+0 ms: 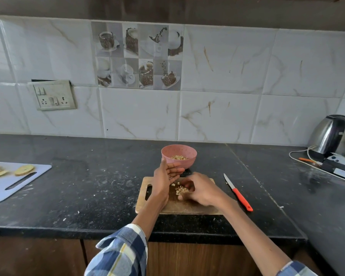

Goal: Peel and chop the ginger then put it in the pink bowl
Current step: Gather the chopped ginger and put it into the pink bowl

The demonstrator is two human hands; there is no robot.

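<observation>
The right hand (200, 191) curled its grip round a small heap of chopped ginger (181, 189) at the middle of the wooden chopping board (187, 208). The left hand (167, 174), at nine o'clock of the heap, stood with fingers spread straight, palm cupped towards it. At twelve o'clock the pink bowl (179, 156) already held ginger pieces. The red-handled knife (238, 193) lay idle on the surface at three o'clock. Chopping looked finished; only the last pieces remained to transfer.

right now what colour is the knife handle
Orange-red, seen in the head view: the knife lies on the counter right of the chopping board.
</observation>
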